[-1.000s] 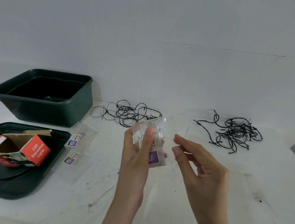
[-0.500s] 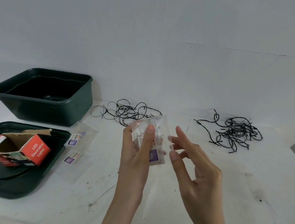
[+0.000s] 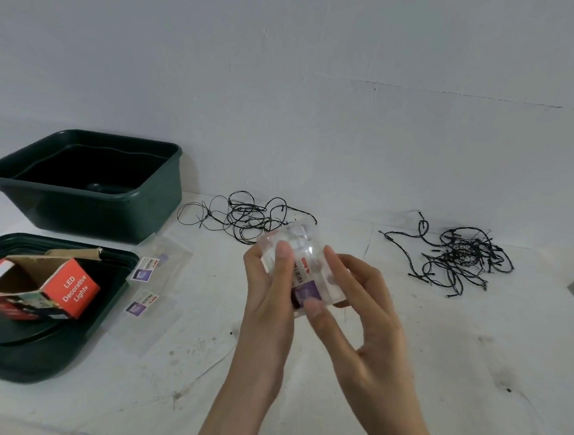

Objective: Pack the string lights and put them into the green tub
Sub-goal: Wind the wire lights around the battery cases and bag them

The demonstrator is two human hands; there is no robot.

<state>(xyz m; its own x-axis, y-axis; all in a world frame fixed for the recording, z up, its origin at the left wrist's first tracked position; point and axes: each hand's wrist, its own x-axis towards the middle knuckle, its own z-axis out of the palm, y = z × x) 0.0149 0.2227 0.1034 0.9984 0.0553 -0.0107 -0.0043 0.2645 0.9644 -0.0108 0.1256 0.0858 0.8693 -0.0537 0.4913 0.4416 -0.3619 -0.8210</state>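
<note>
Above the middle of the white table, my left hand (image 3: 267, 294) and my right hand (image 3: 360, 312) together hold a small clear plastic bag (image 3: 304, 266) with a purple and white label. Left fingers grip its left side, right fingers touch its right side and lower corner. One tangle of black string lights (image 3: 244, 215) lies just behind the bag. A second, denser tangle (image 3: 461, 256) lies at the back right. The green tub (image 3: 83, 208) stands open at the back left, with nothing visible inside.
The tub's green lid (image 3: 28, 348) lies at the front left with an open orange "LED Decorative Lights" box (image 3: 39, 289) on it. Two flat clear bags (image 3: 160, 264) (image 3: 144, 305) with labels lie beside the lid. A white wall rises close behind the table.
My right hand has moved left from an open position beside the bag and closed its fingers onto it. The left hand keeps its grip.
</note>
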